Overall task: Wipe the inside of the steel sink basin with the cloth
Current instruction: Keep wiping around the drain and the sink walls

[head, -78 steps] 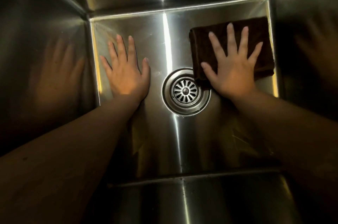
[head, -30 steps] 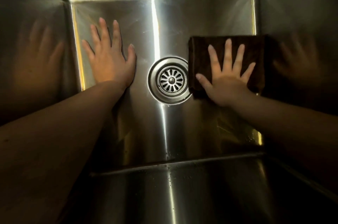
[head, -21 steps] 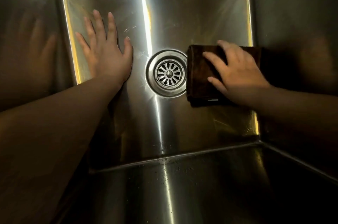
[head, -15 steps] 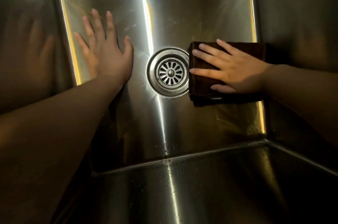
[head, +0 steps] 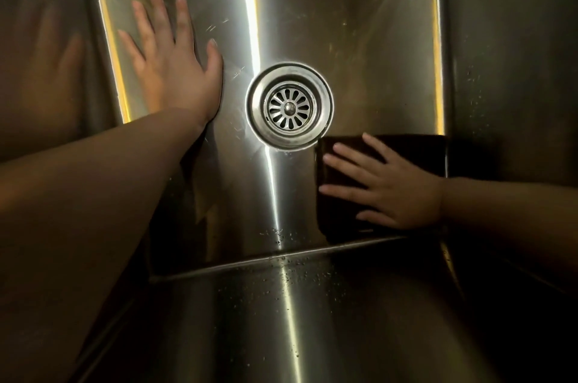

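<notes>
Right hand (head: pixel 394 191): flat, fingers straight and spread, pressing down on the cloth (head: pixel 416 154); it grips nothing, palm and fingers only bearing on it.

Cloth: dark, folded to a rough rectangle, lying on the floor of the sink basin (head: pixel 359 54) at lower right of the frame. Its right edge meets the right wall, its near edge sits just beside the front seam, and its upper left corner is near the drain (head: pixel 289 105).

Left hand (head: pixel 175 69): open, flat on the basin floor at upper left, apparently a brace.

Droplets (head: pixel 281 235): fine specks along the front seam at centre, with more scattered on the near wall below.

Progress, as judged: wiping is under way on the right strip of the floor. The speckled front seam, the floor beneath the left hand and the walls look undone. Whether the far floor is already wiped cannot be told.
</notes>
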A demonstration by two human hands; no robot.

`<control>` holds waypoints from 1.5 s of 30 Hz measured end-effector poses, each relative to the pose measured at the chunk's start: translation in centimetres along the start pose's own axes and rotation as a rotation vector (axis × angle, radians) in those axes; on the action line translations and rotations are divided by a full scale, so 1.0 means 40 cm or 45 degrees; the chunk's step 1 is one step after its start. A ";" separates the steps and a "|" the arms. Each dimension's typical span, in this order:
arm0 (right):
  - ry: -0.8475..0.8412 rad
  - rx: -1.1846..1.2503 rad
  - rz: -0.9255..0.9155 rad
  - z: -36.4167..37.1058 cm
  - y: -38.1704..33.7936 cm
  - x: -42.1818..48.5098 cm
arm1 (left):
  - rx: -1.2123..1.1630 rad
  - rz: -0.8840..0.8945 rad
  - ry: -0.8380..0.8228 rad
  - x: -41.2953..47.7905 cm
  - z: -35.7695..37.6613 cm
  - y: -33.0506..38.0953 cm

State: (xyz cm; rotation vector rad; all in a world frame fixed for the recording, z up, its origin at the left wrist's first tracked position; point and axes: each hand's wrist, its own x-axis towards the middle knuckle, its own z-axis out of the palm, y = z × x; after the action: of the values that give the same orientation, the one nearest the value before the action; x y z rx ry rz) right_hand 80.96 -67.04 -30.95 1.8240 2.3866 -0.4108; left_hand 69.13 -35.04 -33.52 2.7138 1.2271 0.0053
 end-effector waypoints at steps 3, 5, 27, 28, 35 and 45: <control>-0.012 0.002 -0.096 -0.001 0.006 0.005 | -0.019 -0.004 0.006 0.000 -0.002 0.000; 0.017 0.028 -0.111 -0.001 0.023 0.008 | -0.015 -0.010 0.005 -0.001 -0.002 -0.001; -0.002 -0.026 -0.075 0.018 -0.026 -0.055 | 0.013 -0.007 0.018 0.001 0.003 -0.003; 0.000 -0.021 -0.084 0.017 -0.022 -0.050 | 0.013 -0.005 0.015 0.000 0.002 -0.001; 0.036 0.008 -0.101 0.006 -0.086 0.057 | 0.020 -0.010 -0.018 0.000 -0.004 0.000; 0.027 0.202 -0.430 -0.008 -0.079 0.149 | 0.043 -0.020 -0.039 -0.002 -0.006 0.001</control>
State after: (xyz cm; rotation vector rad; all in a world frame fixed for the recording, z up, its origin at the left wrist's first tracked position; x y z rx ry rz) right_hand 76.31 -62.17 -31.66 1.4807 2.7543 -0.6315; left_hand 69.08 -35.09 -33.25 2.7221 1.2512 -0.0587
